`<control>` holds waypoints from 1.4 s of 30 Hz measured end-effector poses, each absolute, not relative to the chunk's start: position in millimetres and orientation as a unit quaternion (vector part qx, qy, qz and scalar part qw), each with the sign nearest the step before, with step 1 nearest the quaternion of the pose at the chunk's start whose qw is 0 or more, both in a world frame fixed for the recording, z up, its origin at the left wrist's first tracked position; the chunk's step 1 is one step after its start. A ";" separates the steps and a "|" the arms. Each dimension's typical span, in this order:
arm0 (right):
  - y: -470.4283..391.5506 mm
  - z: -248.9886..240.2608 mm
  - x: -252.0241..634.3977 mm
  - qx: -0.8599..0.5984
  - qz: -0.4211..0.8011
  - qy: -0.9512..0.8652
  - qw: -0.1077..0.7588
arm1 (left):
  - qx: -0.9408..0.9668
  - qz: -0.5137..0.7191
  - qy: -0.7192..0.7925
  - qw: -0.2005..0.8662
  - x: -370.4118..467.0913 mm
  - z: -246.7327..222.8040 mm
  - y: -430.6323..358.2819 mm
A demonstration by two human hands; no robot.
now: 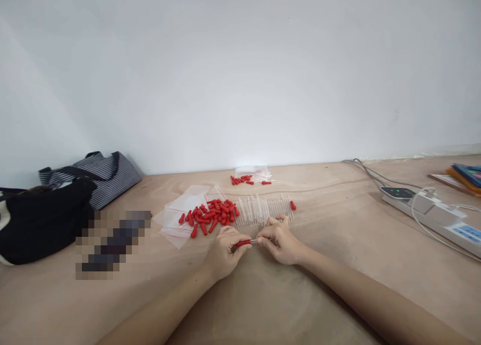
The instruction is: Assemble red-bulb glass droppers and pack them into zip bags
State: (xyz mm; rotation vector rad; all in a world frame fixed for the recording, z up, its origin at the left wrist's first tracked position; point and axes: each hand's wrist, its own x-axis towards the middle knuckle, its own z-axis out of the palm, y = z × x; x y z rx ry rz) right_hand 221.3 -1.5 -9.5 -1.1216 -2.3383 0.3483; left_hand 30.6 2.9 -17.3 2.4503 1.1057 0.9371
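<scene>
My left hand [225, 250] pinches a red rubber dropper bulb [243, 243] between thumb and fingers. Facing it, my right hand [280, 240] grips a thin clear glass tube [253, 241], whose end meets the mouth of the bulb; how far it sits inside I cannot tell. Just beyond my hands lies a row of clear glass tubes [259, 210], side by side. Left of that row is a pile of red dropper bulbs [212, 212], partly on clear plastic zip bags [176, 210]. One single red bulb [293, 205] rests at the row's right end.
Near the wall, several red-bulbed droppers [242, 180] lie by another plastic bag [257, 172]. A black bag [45, 220] and a striped bag [112, 177] stand left, near a blurred-out patch [114, 245]. At right are a power strip [436, 217] with cables and stacked booklets [464, 177].
</scene>
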 end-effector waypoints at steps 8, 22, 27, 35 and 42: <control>0.1 -11.9 219.9 -0.411 0.160 -0.860 0.256 | 0.850 0.322 0.384 0.165 31.8 -15.7 2.6; 1.1 -9.9 231.5 -0.384 -0.028 -0.881 0.275 | 0.838 0.309 0.423 0.155 27.1 -13.3 4.9; 22.5 -4.9 253.3 -0.528 -0.002 -0.775 0.346 | 0.795 0.367 0.464 0.134 22.8 -15.3 7.4; 55.2 -14.1 310.0 -0.759 0.072 -0.584 0.281 | 0.797 0.352 0.479 0.111 22.6 -17.2 11.1; 56.7 -20.9 308.2 -0.784 0.093 -0.572 0.222 | 0.805 0.335 0.478 0.110 21.7 -18.8 11.6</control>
